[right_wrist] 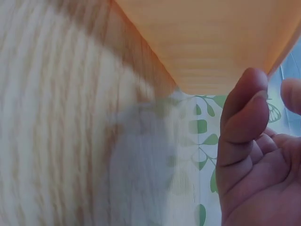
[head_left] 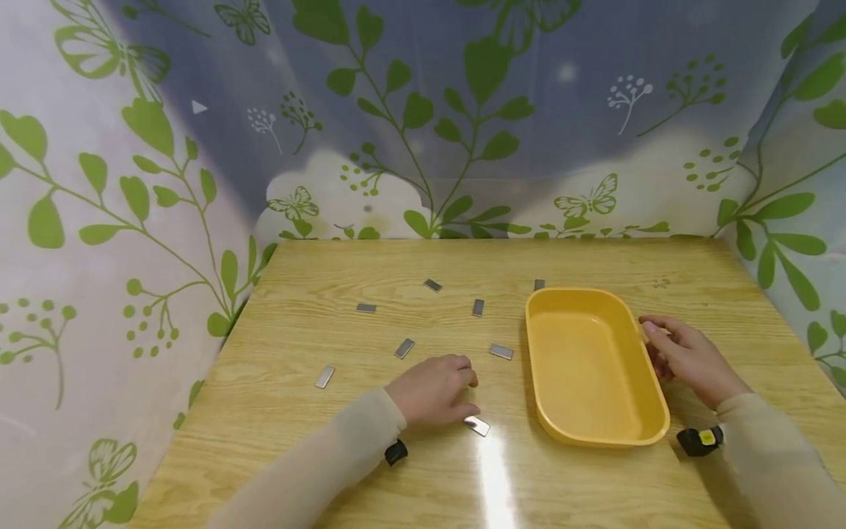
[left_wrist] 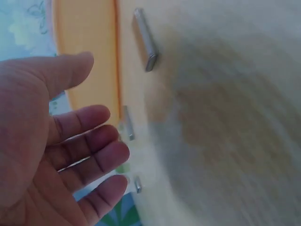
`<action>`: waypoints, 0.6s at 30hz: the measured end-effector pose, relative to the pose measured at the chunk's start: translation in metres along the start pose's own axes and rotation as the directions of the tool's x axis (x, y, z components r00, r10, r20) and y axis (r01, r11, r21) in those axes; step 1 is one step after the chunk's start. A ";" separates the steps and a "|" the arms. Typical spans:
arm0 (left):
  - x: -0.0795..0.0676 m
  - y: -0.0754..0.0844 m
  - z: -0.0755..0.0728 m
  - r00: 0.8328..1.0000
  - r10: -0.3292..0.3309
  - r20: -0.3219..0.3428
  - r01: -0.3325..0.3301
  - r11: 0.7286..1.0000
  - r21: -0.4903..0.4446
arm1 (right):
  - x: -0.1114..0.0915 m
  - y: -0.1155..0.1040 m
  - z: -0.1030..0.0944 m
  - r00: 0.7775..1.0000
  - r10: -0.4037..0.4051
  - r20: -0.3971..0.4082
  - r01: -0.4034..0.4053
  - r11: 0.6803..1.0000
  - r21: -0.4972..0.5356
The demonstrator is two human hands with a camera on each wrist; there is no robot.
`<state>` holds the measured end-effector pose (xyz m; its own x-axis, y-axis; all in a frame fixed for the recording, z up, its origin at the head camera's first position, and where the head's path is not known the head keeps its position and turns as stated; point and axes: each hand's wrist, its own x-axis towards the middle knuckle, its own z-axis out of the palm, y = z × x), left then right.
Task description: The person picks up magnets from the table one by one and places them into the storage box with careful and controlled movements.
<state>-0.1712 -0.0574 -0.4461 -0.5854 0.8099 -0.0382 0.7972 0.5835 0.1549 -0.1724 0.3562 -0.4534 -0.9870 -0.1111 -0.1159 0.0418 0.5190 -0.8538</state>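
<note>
Beside the right wall of a yellow plastic bin (head_left: 598, 367) is my right hand (head_left: 690, 360). Its fingers are loosely bent, with the fingertips close to the rim; whether they touch it I cannot tell. In the right wrist view the fingers (right_wrist: 244, 117) hold nothing. My left hand (head_left: 432, 389) hovers over the table left of the bin, thumb nearest a small shiny metal rectangular piece (head_left: 477, 425). The left wrist view shows its fingers (left_wrist: 89, 155) spread and relaxed, apart from the metal piece (left_wrist: 146, 40) in front of them.
Several more small metal pieces lie scattered on the wooden table (head_left: 264, 455), among them one (head_left: 501, 352) left of the bin and one (head_left: 540, 284) behind it. A leaf-patterned cloth (head_left: 476, 132) borders the table's back and sides.
</note>
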 end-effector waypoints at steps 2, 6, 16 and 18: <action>-0.001 0.001 0.002 0.999 0.022 0.027 -0.022 0.999 -0.023 | 0.001 0.001 0.001 1.000 -0.005 -0.005 0.005 1.000 0.010; -0.002 0.003 0.004 0.996 0.059 0.073 -0.055 0.997 -0.052 | 0.001 0.002 0.001 1.000 -0.015 -0.017 0.015 1.000 0.016; 0.002 0.007 0.013 0.990 0.098 0.098 -0.091 0.993 -0.071 | 0.004 0.005 -0.005 1.000 0.005 0.013 -0.005 1.000 0.003; 0.003 0.007 0.014 0.990 0.108 0.095 -0.102 0.993 -0.066 | 0.005 0.005 -0.006 1.000 0.011 0.015 -0.011 1.000 0.002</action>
<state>-0.1652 -0.0498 -0.4594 -0.4791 0.8702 -0.1148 0.8414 0.4926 0.2225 -0.1784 0.3630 -0.4555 -0.9840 -0.1186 -0.1328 0.0527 0.5185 -0.8535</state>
